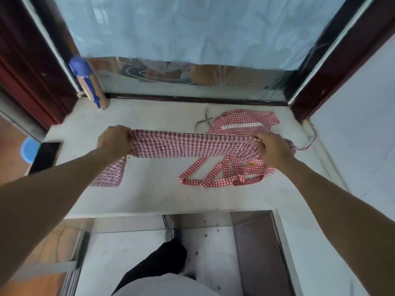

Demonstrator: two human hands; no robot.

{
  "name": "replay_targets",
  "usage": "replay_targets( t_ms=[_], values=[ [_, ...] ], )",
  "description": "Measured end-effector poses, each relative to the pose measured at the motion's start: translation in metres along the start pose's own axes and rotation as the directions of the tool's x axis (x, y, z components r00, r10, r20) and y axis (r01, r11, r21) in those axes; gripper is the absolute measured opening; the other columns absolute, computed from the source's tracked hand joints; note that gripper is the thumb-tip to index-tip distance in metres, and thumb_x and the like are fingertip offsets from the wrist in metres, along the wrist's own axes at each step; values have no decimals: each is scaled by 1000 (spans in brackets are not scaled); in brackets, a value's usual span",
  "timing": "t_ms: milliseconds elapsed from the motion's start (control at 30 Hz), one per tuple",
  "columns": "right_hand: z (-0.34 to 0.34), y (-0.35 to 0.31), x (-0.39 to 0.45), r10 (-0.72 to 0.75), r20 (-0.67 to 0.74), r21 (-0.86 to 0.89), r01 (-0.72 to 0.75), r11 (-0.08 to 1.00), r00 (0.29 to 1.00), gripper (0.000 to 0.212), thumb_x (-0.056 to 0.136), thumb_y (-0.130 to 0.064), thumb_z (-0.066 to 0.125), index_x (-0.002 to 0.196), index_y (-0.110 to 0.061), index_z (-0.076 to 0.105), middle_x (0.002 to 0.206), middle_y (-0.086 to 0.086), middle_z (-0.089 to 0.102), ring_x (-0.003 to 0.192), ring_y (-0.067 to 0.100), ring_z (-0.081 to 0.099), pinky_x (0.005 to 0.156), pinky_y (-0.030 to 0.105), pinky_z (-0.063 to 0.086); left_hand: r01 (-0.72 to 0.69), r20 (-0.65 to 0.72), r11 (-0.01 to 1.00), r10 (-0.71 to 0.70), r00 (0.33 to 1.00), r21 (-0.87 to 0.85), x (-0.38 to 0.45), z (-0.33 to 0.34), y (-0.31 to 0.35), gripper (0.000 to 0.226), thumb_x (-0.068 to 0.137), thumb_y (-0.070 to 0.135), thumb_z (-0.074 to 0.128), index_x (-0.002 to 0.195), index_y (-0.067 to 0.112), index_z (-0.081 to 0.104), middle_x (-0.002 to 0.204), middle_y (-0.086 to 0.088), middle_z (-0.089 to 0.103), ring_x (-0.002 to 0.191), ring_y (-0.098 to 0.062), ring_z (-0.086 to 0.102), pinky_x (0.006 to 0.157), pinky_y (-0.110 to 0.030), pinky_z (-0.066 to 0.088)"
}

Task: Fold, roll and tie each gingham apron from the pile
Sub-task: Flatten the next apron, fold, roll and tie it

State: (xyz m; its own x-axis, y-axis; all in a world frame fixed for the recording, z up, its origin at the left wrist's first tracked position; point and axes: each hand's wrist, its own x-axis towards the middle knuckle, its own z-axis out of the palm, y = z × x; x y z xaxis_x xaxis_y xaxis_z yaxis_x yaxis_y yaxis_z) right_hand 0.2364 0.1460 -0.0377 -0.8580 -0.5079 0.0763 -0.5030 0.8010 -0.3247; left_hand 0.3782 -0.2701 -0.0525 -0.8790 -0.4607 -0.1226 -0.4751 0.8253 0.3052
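Note:
A red-and-white gingham apron [188,144] is stretched into a long folded band across the white ledge [154,189]. My left hand [114,140] grips its left end, with a loose flap hanging below my wrist. My right hand [272,149] grips the right end. The apron's gingham straps [210,174] lie looped on the ledge in front of my right hand. A second gingham apron [243,119] with a white lace trim lies crumpled behind my right hand, one strap trailing off to the right.
Small metal scissors [204,121] lie just behind the stretched apron. A black phone [46,155] sits at the ledge's left edge. A blue-handled brush [85,75] leans in the back left corner. A window closes the back; dark red frames flank both sides.

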Motion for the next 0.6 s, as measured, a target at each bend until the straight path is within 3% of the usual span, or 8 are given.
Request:
replay_targets(
  t_ms=[67,133,200,300,400,500,533,600],
  values=[
    [-23,1,-24,16,23,83,-17,996,1000,20,98,-21,62,110,-9,72,101,11,74,88,21,68,78,33,49,-55,113,998,56,992,-12,-19,-25,13,17,93,15,61,105,8,70,105,-14,69,89,-33,60,79,-35,45],
    [-49,-1,-47,26,175,92,-42,995,984,9,96,-21,65,90,-18,71,85,-2,69,77,9,65,74,30,44,-111,261,994,105,960,7,-43,-51,23,10,94,14,62,100,11,70,96,-9,66,82,-23,54,80,-32,44],
    [-69,-6,-63,24,308,55,-43,998,951,14,95,-20,67,81,-22,66,75,-20,62,75,10,60,76,29,39,-148,390,987,114,914,58,-58,-68,26,5,92,18,67,93,14,69,89,-3,66,80,-21,58,84,-34,50],
    [-92,-14,-94,58,457,101,-116,988,888,13,92,-25,70,81,-30,66,81,-21,68,77,1,59,80,25,42,-182,485,976,101,869,123,-73,-79,21,19,87,27,74,99,12,74,96,-6,75,89,-24,70,90,-42,56],
    [-106,-22,-115,109,686,161,-297,941,719,13,91,-23,72,94,-35,69,86,-28,72,87,-7,63,81,12,46,-134,662,987,46,748,84,-86,-88,20,17,86,26,76,99,14,75,96,-2,77,92,-22,72,91,-42,56],
    [-110,-25,-126,155,793,158,-445,881,589,16,93,-12,68,98,-27,70,92,-19,76,96,3,68,83,14,53,-62,769,996,-5,639,58,-99,-84,18,11,87,19,73,96,12,75,97,-4,77,92,-24,72,89,-41,57],
    [-110,-29,-130,165,801,147,-457,877,575,14,93,-12,67,96,-26,70,90,-18,76,95,4,67,83,16,53,-65,766,996,-9,643,66,-102,-79,17,11,87,20,74,94,12,76,97,-5,77,92,-24,72,89,-41,57],
    [-112,-35,-138,201,744,104,-407,907,637,12,96,-25,64,85,-30,65,78,-21,71,86,1,60,78,16,48,-84,736,993,-8,677,88,-103,-69,14,12,84,26,77,88,14,76,94,-5,76,92,-24,71,87,-39,57]
  ],
)
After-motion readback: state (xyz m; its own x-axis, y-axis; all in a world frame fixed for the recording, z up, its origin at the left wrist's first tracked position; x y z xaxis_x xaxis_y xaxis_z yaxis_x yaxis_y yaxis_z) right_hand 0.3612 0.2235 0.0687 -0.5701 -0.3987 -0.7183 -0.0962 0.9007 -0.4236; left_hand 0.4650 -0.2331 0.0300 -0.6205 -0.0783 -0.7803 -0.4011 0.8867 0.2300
